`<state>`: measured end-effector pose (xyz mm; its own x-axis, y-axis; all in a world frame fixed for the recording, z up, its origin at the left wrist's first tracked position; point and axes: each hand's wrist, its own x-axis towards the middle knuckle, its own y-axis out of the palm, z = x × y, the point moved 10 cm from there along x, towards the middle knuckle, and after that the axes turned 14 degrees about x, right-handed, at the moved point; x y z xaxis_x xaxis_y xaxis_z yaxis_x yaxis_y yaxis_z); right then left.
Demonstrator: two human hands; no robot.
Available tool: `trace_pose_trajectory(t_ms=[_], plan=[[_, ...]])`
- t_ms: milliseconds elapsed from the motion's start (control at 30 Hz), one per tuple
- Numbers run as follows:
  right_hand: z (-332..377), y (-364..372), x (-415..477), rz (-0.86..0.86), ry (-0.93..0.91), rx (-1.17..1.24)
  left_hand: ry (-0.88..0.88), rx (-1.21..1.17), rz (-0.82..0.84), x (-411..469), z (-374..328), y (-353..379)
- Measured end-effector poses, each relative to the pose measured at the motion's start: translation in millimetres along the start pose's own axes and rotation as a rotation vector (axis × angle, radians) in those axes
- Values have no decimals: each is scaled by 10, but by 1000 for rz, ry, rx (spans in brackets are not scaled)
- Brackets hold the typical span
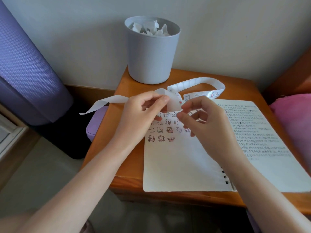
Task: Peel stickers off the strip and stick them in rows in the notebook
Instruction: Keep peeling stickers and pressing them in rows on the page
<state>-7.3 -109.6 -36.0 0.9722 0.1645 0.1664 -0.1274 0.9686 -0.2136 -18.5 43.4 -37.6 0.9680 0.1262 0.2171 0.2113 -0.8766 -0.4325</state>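
One strip (174, 100) in left hand (141, 115) grip, right hand (210, 126) pinching it, bin (151, 54) holding crumpled paper (151, 30)

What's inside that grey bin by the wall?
Crumpled white paper scraps show at the top of the bin, piled almost to its rim. Whatever lies underneath them is hidden by the scraps and the bin's solid wall.

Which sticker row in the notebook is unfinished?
The bottom row: it has just three stickers, while the row above runs further right.
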Motion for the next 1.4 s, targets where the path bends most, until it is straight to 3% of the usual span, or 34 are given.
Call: trace_pose_trajectory(t_ms=[233,600,933,1400], plan=[[108,-22,24,-50,-107,-55,28,-29,-2,-16,-63,-12],[38,-105,74,-89,9,245,44,-31,80,-3,-49,87],[188,-70,44,-75,-152,89,13,-25,77,-5,-21,92],[229,-37,22,-62,-185,63,58,-9,87,2,-52,91]])
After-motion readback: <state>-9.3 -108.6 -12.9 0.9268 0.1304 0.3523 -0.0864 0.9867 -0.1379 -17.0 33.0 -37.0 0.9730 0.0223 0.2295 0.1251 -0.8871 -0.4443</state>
